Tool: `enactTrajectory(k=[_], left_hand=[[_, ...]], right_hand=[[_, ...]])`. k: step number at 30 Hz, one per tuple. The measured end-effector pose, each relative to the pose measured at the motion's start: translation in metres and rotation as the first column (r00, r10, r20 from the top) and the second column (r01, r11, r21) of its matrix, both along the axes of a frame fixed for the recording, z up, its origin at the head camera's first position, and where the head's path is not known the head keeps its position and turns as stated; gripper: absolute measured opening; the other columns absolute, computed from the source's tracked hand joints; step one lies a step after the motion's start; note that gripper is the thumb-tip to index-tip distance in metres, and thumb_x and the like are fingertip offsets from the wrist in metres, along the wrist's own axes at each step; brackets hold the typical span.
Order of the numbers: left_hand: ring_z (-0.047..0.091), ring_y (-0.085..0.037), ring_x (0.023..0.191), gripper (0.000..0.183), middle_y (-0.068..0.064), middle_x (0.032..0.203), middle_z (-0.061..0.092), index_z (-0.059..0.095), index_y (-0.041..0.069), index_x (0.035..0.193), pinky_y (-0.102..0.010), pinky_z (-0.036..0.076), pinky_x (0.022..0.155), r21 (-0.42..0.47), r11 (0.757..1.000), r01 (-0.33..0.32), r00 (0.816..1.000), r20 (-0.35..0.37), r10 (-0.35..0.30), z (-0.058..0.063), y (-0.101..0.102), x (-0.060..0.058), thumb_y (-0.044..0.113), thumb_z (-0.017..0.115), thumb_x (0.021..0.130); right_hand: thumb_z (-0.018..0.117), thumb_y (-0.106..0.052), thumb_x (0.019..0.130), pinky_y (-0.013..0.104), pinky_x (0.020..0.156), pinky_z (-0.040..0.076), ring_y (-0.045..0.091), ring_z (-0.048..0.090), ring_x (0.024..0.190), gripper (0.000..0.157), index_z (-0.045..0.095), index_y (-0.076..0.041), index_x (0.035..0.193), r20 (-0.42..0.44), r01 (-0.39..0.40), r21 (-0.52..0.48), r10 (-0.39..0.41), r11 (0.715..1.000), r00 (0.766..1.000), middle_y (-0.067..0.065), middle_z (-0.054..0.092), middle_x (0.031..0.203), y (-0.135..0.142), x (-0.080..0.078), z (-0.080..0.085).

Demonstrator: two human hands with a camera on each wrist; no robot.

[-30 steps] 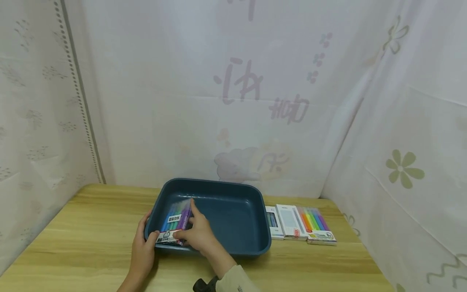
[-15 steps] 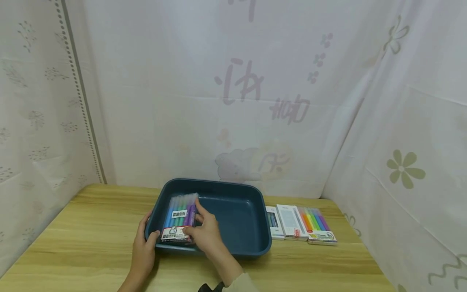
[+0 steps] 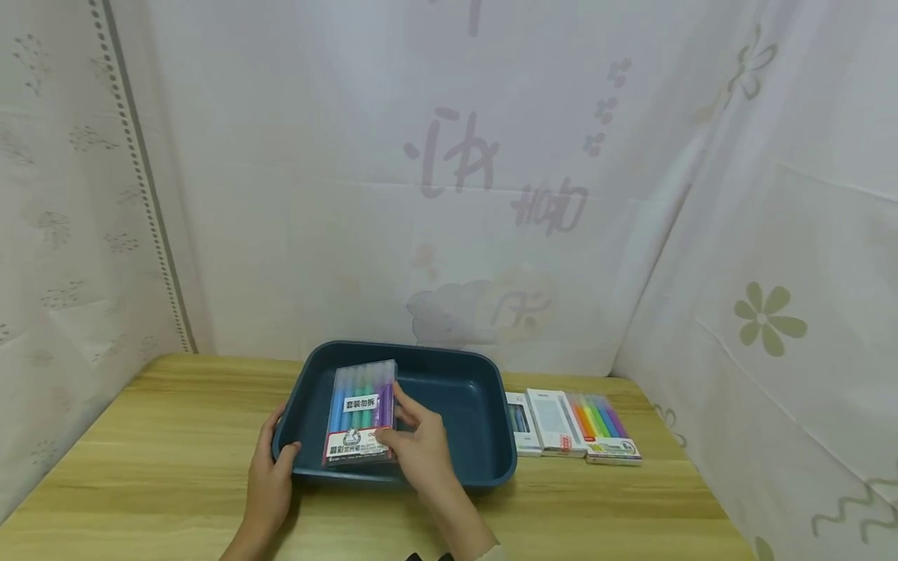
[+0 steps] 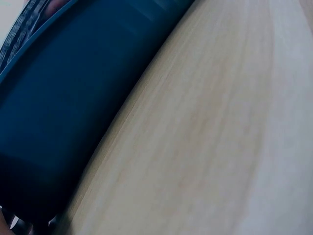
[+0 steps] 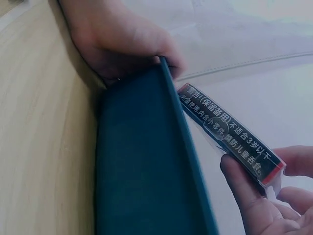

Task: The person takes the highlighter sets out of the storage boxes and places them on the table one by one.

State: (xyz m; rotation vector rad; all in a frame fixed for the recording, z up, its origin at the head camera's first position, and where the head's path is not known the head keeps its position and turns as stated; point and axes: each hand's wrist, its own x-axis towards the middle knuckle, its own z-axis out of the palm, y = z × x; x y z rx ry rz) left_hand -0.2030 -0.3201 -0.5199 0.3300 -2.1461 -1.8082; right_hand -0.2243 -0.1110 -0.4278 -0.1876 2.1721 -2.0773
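Note:
A clear pack of highlighters (image 3: pixel 361 413), blue through green to purple with a white label, leans over the left part of a dark blue plastic tub (image 3: pixel 456 409). My right hand (image 3: pixel 426 456) pinches the pack by its right edge, thumb in front. In the right wrist view the pack's black printed end (image 5: pixel 230 129) shows above the tub's rim. My left hand (image 3: pixel 270 485) grips the tub's near left corner, thumb over the rim and fingers along the outside. The left wrist view is mostly the tub's outer wall (image 4: pixel 83 93).
Right of the tub lie a white box with a window (image 3: pixel 522 425), a white-framed pack (image 3: pixel 556 423) and a rainbow marker pack (image 3: pixel 605 428). They rest on the wood-grain table (image 3: pixel 175 436). A pale printed curtain (image 3: pixel 337 195) hangs behind and along both sides.
My right hand has moved the highlighter pack rightward from the tub's left end and tilted its face up toward the camera. My left hand keeps its grip on the corner.

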Motion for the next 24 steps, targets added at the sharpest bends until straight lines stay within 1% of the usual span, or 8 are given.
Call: enactTrajectory(k=[4, 7, 10, 15, 18, 21, 22, 24], left_hand=[[0.041, -0.028, 0.136, 0.065, -0.014, 0.16, 0.038, 0.032, 0.02, 0.159, 0.001, 0.026, 0.091, -0.01, 1.0, -0.013, 1.0, -0.005, 0.012, 0.001, -0.001, 0.0, 0.006, 0.047, 0.098], [0.04, -0.03, 0.137, 0.065, -0.015, 0.16, 0.038, 0.032, 0.02, 0.158, 0.0, 0.025, 0.092, -0.019, 1.0, -0.016, 1.0, -0.011, 0.016, 0.002, -0.003, 0.002, 0.006, 0.047, 0.097], [0.039, -0.032, 0.14, 0.064, -0.015, 0.16, 0.037, 0.033, 0.02, 0.158, 0.0, 0.025, 0.092, -0.022, 1.0, -0.009, 1.0, -0.012, 0.008, 0.002, -0.004, 0.003, 0.006, 0.047, 0.097], [0.036, -0.034, 0.144, 0.063, -0.015, 0.161, 0.036, 0.033, 0.02, 0.158, 0.002, 0.025, 0.092, -0.026, 1.0, 0.003, 1.0, -0.007, -0.003, 0.003, -0.004, 0.004, 0.007, 0.047, 0.098], [0.035, -0.036, 0.144, 0.063, -0.016, 0.161, 0.035, 0.032, 0.02, 0.158, 0.003, 0.025, 0.091, -0.023, 1.0, 0.016, 1.0, -0.011, -0.017, 0.004, -0.004, 0.004, 0.007, 0.047, 0.098], [0.034, -0.036, 0.145, 0.063, -0.016, 0.162, 0.035, 0.031, 0.019, 0.159, 0.003, 0.025, 0.092, -0.015, 1.0, 0.026, 1.0, -0.014, -0.026, 0.003, -0.003, 0.003, 0.007, 0.047, 0.099], [0.035, -0.036, 0.145, 0.063, -0.016, 0.162, 0.035, 0.032, 0.019, 0.159, 0.003, 0.025, 0.092, -0.013, 1.0, 0.025, 1.0, -0.019, -0.025, 0.003, -0.003, 0.003, 0.007, 0.047, 0.098], [0.035, -0.034, 0.144, 0.064, -0.015, 0.162, 0.035, 0.032, 0.02, 0.159, 0.003, 0.025, 0.092, -0.011, 1.0, 0.022, 1.0, -0.016, -0.022, 0.002, -0.002, 0.003, 0.006, 0.047, 0.098]], right_hand=[[0.069, -0.001, 0.088, 0.018, 0.054, 0.044, 0.007, 0.047, 0.05, 0.069, 0.049, -0.02, 0.151, -0.017, 0.026, -0.005, -0.026, 1.0, 1.0, 0.019, 0.062, 0.141, 0.013, 0.001, 0.005], [0.068, -0.005, 0.091, 0.019, 0.057, 0.047, 0.006, 0.052, 0.054, 0.064, 0.05, -0.019, 0.15, -0.028, 0.042, 0.005, -0.042, 0.999, 0.999, 0.018, 0.062, 0.141, 0.024, 0.002, 0.008], [0.066, -0.009, 0.093, 0.02, 0.06, 0.048, 0.004, 0.052, 0.06, 0.059, 0.051, -0.02, 0.149, -0.037, 0.061, 0.018, -0.061, 0.998, 0.997, 0.016, 0.063, 0.139, 0.037, 0.001, 0.011], [0.061, -0.011, 0.097, 0.019, 0.058, 0.039, 0.008, 0.045, 0.072, 0.056, 0.05, -0.024, 0.15, -0.032, 0.1, 0.005, -0.1, 0.995, 0.995, 0.014, 0.062, 0.14, 0.06, 0.002, 0.017], [0.058, -0.013, 0.1, 0.022, 0.061, 0.042, 0.015, 0.056, 0.099, 0.055, 0.046, -0.025, 0.152, -0.037, 0.114, -0.009, -0.114, 0.993, 0.993, 0.014, 0.049, 0.154, 0.074, 0.003, 0.02], [0.053, -0.013, 0.103, 0.028, 0.069, 0.054, 0.027, 0.054, 0.126, 0.055, 0.042, -0.024, 0.155, -0.027, 0.116, -0.03, -0.117, 0.993, 0.993, 0.015, 0.037, 0.161, 0.088, 0.003, 0.021], [0.051, -0.012, 0.103, 0.032, 0.073, 0.057, 0.03, 0.054, 0.13, 0.054, 0.041, -0.024, 0.155, -0.019, 0.115, -0.046, -0.116, 0.992, 0.993, 0.017, 0.038, 0.16, 0.093, 0.002, 0.022], [0.048, -0.01, 0.104, 0.037, 0.076, 0.061, 0.028, 0.063, 0.12, 0.054, 0.039, -0.023, 0.156, -0.003, 0.118, -0.074, -0.118, 0.99, 0.993, 0.019, 0.043, 0.157, 0.102, 0.001, 0.022]])
